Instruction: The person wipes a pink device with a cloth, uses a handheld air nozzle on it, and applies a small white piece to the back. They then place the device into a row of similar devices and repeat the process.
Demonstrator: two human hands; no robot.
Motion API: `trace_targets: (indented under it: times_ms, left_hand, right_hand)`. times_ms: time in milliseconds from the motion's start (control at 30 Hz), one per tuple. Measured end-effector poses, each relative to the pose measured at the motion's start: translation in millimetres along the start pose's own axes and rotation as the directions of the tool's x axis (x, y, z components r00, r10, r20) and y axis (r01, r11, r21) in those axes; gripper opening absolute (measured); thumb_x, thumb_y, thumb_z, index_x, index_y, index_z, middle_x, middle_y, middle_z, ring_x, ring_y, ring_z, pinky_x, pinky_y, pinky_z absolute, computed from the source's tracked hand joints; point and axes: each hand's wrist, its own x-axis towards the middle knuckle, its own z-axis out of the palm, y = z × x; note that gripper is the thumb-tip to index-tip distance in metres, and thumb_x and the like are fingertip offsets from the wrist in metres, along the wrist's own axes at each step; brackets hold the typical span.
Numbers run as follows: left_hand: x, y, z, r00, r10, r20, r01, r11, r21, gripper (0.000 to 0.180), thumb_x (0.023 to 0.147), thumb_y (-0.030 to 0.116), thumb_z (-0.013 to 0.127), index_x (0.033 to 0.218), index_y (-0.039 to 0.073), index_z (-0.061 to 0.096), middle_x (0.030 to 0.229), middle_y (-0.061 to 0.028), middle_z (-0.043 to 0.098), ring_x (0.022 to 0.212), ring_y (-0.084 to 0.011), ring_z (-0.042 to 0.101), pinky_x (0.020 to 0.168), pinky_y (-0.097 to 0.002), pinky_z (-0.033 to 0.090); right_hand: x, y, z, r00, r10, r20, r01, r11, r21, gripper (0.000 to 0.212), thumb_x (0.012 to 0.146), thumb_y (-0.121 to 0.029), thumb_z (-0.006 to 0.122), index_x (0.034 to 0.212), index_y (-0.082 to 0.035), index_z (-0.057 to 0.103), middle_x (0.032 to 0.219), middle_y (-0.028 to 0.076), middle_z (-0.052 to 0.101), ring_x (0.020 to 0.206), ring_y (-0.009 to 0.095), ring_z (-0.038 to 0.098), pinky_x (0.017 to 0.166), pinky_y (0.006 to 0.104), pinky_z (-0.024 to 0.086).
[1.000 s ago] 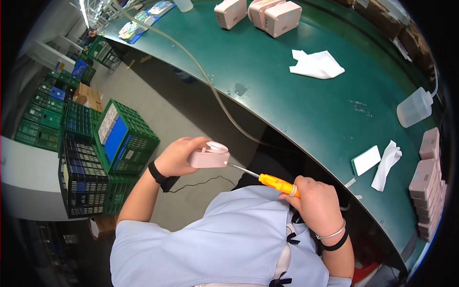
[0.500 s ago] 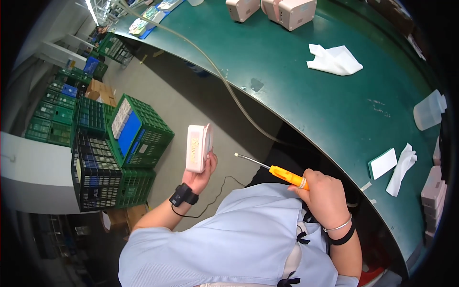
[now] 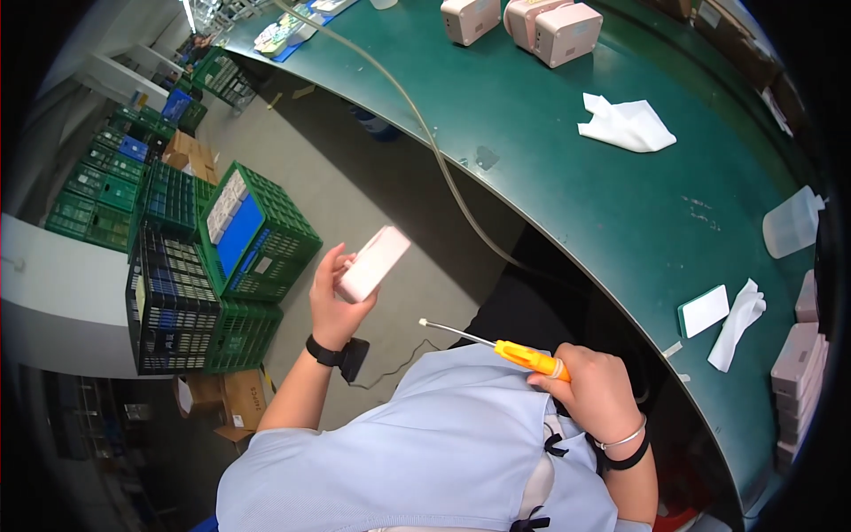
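Note:
My left hand (image 3: pixel 335 306) is closed around a small pale pink box-shaped device (image 3: pixel 376 262), held up over the floor left of the table. One plain, smooth face of the device is turned up; its other faces are mostly hidden. In front of my body, my right hand (image 3: pixel 596 381) wraps round the handle of a yellow air blow gun (image 3: pixel 523 355). Its thin metal nozzle, with a pale tip, points left toward the device but stays apart from it.
The green table (image 3: pixel 567 177) curves from the far left round to my right. On it lie a white cloth (image 3: pixel 628 124), pink devices (image 3: pixel 567 35), a translucent bottle (image 3: pixel 789 226) and a white-topped block (image 3: pixel 705 310). A clear hose (image 3: pixel 443 168) crosses its edge. Green crates (image 3: pixel 275 244) stand at left.
My left hand has turned the pink device, so its patterned face has given way to a plain one, and the device is tilted. The blow gun has moved slightly down and left.

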Motion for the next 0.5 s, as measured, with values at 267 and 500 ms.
trace_targets:
  times_ms: [267, 500]
  left_hand:
    - [21, 54, -14, 0.779, 0.610, 0.145, -0.627, 0.751, 0.206, 0.077, 0.065, 0.006, 0.085, 0.133, 0.008, 0.050, 0.114, -0.0121, 0.069, 0.103, -0.0284, 0.069, 0.092, -0.0421, 0.054]
    - [40, 94, 8, 0.561, 0.812, 0.162, -0.826, 0.562, 0.041, 0.075, 0.064, 0.014, 0.088, 0.128, 0.010, 0.049, 0.109, -0.0096, 0.071, 0.107, -0.0299, 0.067, 0.100, -0.0497, 0.051]
  right_hand:
    - [-54, 27, -16, 0.996, 0.001, -0.094, 0.042, 0.890, 0.455, 0.039, 0.080, -0.034, 0.081, 0.095, 0.000, 0.071, 0.089, 0.014, 0.071, 0.070, 0.028, 0.067, 0.066, 0.0305, 0.052]
    - [-102, 46, -23, 0.957, 0.198, -0.210, -0.017, 0.765, 0.644, 0.039, 0.081, -0.026, 0.082, 0.105, 0.003, 0.071, 0.108, 0.014, 0.074, 0.082, 0.019, 0.069, 0.076, 0.0278, 0.053]
